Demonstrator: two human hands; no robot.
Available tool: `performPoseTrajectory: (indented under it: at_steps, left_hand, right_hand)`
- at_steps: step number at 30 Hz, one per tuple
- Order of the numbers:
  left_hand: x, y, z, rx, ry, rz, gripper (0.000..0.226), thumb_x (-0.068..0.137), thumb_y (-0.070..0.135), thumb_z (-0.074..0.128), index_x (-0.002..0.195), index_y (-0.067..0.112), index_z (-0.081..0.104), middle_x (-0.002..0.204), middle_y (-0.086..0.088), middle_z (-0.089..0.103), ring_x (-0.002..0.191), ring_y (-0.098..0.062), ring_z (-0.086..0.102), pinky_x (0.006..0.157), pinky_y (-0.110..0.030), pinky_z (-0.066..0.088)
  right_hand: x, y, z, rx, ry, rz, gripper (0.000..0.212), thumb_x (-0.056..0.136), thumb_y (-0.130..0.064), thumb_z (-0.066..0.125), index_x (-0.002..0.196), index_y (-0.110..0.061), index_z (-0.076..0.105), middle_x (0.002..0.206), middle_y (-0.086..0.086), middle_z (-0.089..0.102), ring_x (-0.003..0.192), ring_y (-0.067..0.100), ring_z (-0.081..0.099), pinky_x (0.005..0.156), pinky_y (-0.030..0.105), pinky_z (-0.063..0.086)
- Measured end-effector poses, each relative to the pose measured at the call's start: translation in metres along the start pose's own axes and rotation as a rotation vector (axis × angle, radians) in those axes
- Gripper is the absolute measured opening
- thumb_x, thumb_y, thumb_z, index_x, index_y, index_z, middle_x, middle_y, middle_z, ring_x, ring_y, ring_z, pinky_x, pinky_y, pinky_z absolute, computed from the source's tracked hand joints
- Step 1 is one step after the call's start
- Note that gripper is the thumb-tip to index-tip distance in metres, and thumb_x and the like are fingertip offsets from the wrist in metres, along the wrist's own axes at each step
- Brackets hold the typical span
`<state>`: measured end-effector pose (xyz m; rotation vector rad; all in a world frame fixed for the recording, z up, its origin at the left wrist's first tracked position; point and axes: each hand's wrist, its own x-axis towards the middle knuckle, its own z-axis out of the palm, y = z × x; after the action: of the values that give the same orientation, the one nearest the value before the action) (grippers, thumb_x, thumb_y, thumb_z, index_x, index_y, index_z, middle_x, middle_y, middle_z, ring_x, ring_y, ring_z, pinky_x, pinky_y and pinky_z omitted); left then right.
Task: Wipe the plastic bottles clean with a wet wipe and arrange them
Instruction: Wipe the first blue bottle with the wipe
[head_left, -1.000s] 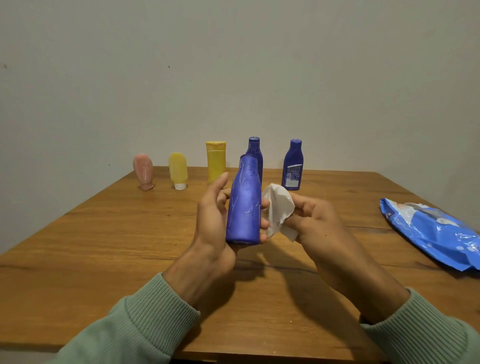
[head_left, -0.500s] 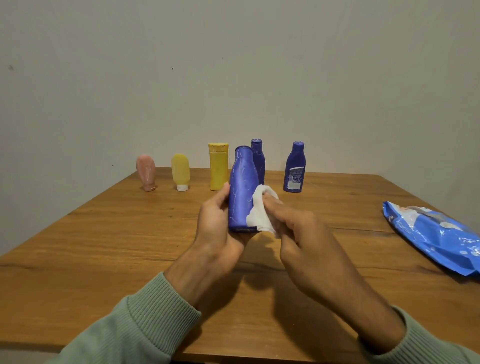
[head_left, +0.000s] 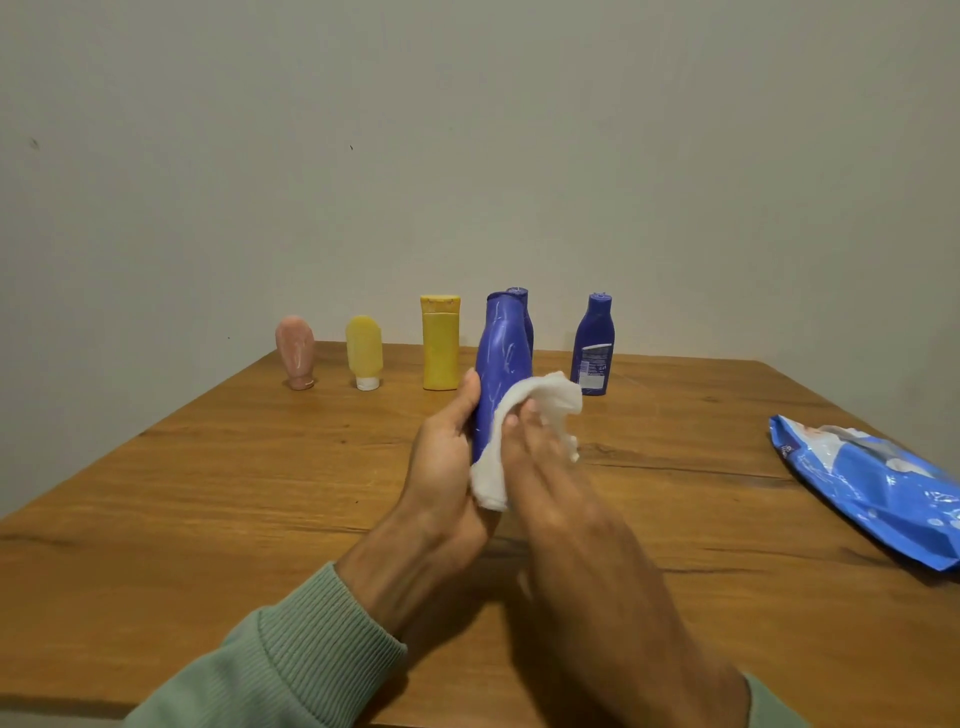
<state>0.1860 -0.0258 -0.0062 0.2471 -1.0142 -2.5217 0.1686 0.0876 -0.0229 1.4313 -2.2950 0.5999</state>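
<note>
Left grip (head_left: 445, 470) low on blue bottle (head_left: 503, 353)

No text, brand or number can be read with certainty. A pale label (head_left: 591, 370) carrying dark print is seen on the lower half of the small blue bottle (head_left: 593, 332) standing at about 1 o'clock on the table, but its lines are too small to be made out. A small white mark and pale patches are printed on the blue packet (head_left: 878, 491) at 3 o'clock; nothing there can be deciphered.
</note>
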Motion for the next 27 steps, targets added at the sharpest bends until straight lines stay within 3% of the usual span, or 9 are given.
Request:
performPoseTrajectory:
  at_steps: [1, 3, 7, 13, 17, 20, 22, 24, 27]
  left_hand:
    - [0.000, 0.001, 0.000, -0.017, -0.001, -0.022, 0.050, 0.097, 0.044, 0.047, 0.117, 0.001, 0.064, 0.089, -0.012, 0.069, 0.074, -0.019, 0.068, 0.065, -0.031, 0.060]
    - [0.000, 0.002, -0.001, -0.028, 0.000, -0.042, 0.055, 0.096, 0.047, 0.048, 0.120, 0.000, 0.062, 0.092, -0.011, 0.066, 0.077, -0.019, 0.067, 0.068, -0.031, 0.059]
    - [-0.001, -0.003, 0.001, 0.013, 0.015, -0.021, 0.052, 0.098, 0.044, 0.046, 0.126, 0.003, 0.061, 0.113, -0.017, 0.068, 0.098, -0.025, 0.069, 0.085, -0.036, 0.058]
    - [0.002, -0.001, 0.000, -0.020, 0.012, -0.080, 0.053, 0.096, 0.048, 0.047, 0.123, 0.004, 0.061, 0.093, -0.012, 0.065, 0.076, -0.020, 0.068, 0.065, -0.031, 0.060]
    - [-0.001, -0.007, 0.002, 0.030, 0.003, -0.017, 0.044, 0.100, 0.038, 0.045, 0.121, 0.005, 0.064, 0.096, -0.012, 0.071, 0.081, -0.020, 0.072, 0.068, -0.030, 0.060]
    - [0.000, -0.009, 0.001, 0.078, -0.007, -0.015, 0.054, 0.099, 0.048, 0.041, 0.127, 0.006, 0.061, 0.103, -0.013, 0.071, 0.090, -0.021, 0.071, 0.073, -0.033, 0.060]
    - [0.001, -0.007, 0.000, 0.102, -0.023, -0.029, 0.061, 0.096, 0.057, 0.039, 0.122, 0.007, 0.062, 0.090, -0.012, 0.070, 0.079, -0.020, 0.071, 0.066, -0.032, 0.060]
    - [0.002, -0.006, -0.001, 0.143, -0.034, -0.018, 0.062, 0.095, 0.059, 0.037, 0.118, 0.008, 0.062, 0.081, -0.009, 0.067, 0.070, -0.017, 0.068, 0.062, -0.029, 0.059]
    - [0.002, -0.010, 0.000, 0.253, -0.039, 0.004, 0.066, 0.094, 0.063, 0.034, 0.125, 0.010, 0.061, 0.090, -0.010, 0.071, 0.080, -0.019, 0.070, 0.070, -0.033, 0.059]
  right_hand:
    - [-0.002, -0.003, 0.005, -0.024, 0.050, -0.021, 0.106, 0.051, -0.013, 0.088, 0.141, -0.003, 0.032, 0.145, 0.015, 0.040, 0.131, 0.024, 0.042, 0.102, 0.035, 0.032]
    - [0.000, -0.002, 0.013, -0.071, 0.122, -0.059, 0.100, 0.045, -0.018, 0.089, 0.134, -0.001, 0.045, 0.136, 0.017, 0.050, 0.124, 0.027, 0.050, 0.096, 0.038, 0.039]
    - [0.009, 0.006, 0.010, -0.113, 0.220, -0.043, 0.082, 0.060, -0.012, 0.073, 0.135, 0.002, 0.043, 0.138, 0.023, 0.046, 0.126, 0.032, 0.047, 0.097, 0.046, 0.033]
    - [0.001, -0.002, 0.014, -0.147, 0.108, -0.050, 0.094, 0.048, -0.022, 0.089, 0.131, -0.003, 0.051, 0.135, 0.021, 0.050, 0.122, 0.032, 0.051, 0.096, 0.039, 0.032]
    - [0.009, 0.007, 0.010, -0.170, 0.114, -0.001, 0.101, 0.050, -0.022, 0.090, 0.136, 0.000, 0.043, 0.139, 0.024, 0.045, 0.126, 0.033, 0.047, 0.098, 0.040, 0.028]
    - [0.009, 0.005, 0.009, -0.184, 0.098, 0.048, 0.106, 0.045, -0.031, 0.092, 0.134, -0.001, 0.045, 0.135, 0.024, 0.049, 0.122, 0.031, 0.049, 0.095, 0.039, 0.030]
    - [0.004, -0.003, 0.010, -0.188, 0.083, 0.031, 0.110, 0.045, -0.032, 0.092, 0.137, -0.001, 0.040, 0.138, 0.025, 0.044, 0.126, 0.031, 0.046, 0.096, 0.039, 0.030]
    - [-0.003, -0.010, 0.012, -0.177, 0.023, 0.010, 0.113, 0.054, -0.025, 0.090, 0.143, -0.001, 0.025, 0.147, 0.026, 0.026, 0.135, 0.033, 0.033, 0.103, 0.039, 0.026]
    - [-0.002, -0.006, 0.014, -0.186, 0.081, 0.037, 0.110, 0.041, -0.025, 0.092, 0.135, 0.001, 0.042, 0.137, 0.027, 0.044, 0.125, 0.034, 0.047, 0.095, 0.040, 0.039]
